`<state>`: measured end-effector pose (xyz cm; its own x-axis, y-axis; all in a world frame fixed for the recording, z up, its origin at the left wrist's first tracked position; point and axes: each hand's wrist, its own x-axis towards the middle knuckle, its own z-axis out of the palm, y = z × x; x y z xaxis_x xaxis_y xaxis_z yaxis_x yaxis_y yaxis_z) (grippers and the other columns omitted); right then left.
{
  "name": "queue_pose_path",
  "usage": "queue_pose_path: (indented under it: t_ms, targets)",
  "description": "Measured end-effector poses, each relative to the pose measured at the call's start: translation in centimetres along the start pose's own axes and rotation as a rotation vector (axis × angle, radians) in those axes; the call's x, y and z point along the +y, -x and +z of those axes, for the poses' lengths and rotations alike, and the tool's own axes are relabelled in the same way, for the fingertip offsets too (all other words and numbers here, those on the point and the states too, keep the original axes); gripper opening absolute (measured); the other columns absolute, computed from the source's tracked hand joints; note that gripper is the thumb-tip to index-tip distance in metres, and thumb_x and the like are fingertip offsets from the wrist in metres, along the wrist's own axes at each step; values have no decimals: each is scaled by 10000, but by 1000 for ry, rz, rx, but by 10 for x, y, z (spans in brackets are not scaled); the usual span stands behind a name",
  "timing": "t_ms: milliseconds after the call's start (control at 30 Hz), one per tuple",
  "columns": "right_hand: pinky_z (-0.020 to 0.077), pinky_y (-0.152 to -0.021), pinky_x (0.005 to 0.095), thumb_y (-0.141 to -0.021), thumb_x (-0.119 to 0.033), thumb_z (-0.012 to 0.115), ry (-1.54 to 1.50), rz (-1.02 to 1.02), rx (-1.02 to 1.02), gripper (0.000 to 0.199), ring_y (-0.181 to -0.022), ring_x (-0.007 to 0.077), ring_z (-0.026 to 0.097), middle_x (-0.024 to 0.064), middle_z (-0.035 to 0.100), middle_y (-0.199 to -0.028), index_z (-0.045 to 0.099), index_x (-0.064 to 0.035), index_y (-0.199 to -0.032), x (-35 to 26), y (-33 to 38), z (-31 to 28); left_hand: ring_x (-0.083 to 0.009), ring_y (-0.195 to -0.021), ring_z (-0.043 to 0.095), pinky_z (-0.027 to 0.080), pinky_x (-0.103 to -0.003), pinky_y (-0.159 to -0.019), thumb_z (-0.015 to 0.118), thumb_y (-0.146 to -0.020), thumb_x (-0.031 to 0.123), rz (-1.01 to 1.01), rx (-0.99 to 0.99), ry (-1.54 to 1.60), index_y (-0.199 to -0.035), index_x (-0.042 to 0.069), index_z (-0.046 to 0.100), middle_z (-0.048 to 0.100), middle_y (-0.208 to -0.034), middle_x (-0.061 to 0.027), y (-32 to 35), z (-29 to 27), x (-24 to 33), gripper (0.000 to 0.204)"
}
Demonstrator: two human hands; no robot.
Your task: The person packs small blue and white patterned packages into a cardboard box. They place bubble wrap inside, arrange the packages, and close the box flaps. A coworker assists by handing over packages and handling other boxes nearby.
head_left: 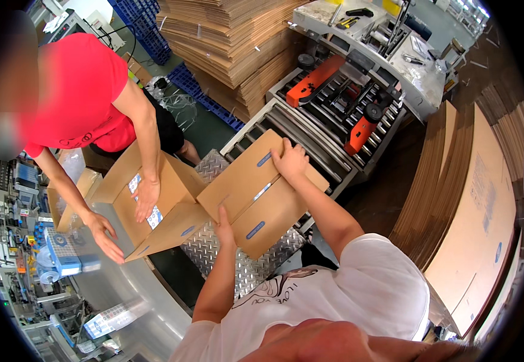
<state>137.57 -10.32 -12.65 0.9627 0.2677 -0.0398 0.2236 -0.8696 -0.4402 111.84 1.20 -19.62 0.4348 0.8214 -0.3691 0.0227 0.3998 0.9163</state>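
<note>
A cardboard box point(233, 186) with blue oval markings is between my two hands, tilted, its central seam facing up. My left hand point(224, 229) grips its near left edge, with the thumb side showing and the other fingers partly hidden. At the box's far right edge, my right hand point(290, 160) holds on with its fingers bent over the side. Below the box lies a metal checker-plate surface point(247, 274). Left of it stands an open cardboard box point(180, 226) with printed packs inside; a co-worker's hand point(147, 198) reaches into it and the other point(104, 236) is by its flap.
Beyond the box is a roller conveyor point(274, 127) with a case sealer having orange arms point(316, 81). Flat cardboard stacks rise at the back point(214, 36) and at the right point(473, 223). A co-worker in red point(84, 90) stands at left, beside a steel table point(147, 301).
</note>
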Motion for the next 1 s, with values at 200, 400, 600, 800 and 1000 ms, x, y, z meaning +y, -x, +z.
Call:
queue_pose_path:
  t_ms: [200,400,600,800,1000]
  targets:
    - [423,-837,442,-770,-511,647,17,-228,6,680,-1003,346,528,196,558,-1019,525,-85,-1286,-7,11,-34,-256,-1175,528,443,-397,-982,525,-955,411,-225,-116,375,-1393,39,387,482,-1366,-102,73,20,-9,591]
    - [305,-1047,457,-841,-477,578,40,-426,97,631,-1175,349,457,203,529,-1186,499,-78,-1323,32,-86,-28,-261,-1215,480,429,-395,-998,582,-938,258,-82,72,332,-1428,32,299,429,-1395,-123,62,127,-17,609]
    - [153,-1165,455,-904,-447,477,130,-902,37,628,-1402,322,259,152,358,-1478,402,-92,-1417,72,-120,-28,-279,-1234,446,403,-392,-1017,628,-908,164,32,-92,258,-1462,32,183,362,-1433,-150,-14,238,-6,723]
    - [168,-1158,453,-915,-374,473,24,-870,79,573,-1387,328,289,150,379,-1464,407,-101,-1414,129,-219,-68,-279,-1267,420,380,-399,-1034,644,-903,229,170,-124,84,-1478,35,87,334,-1454,-163,-43,356,-29,823]
    - [172,-1148,460,-921,-340,475,157,-499,320,569,-1372,350,296,182,373,-1456,408,-24,-1389,131,-184,-49,-262,-1403,224,228,-560,-1086,554,-835,657,-322,-549,-218,-1513,136,-28,168,-1553,-102,-59,356,18,1035]
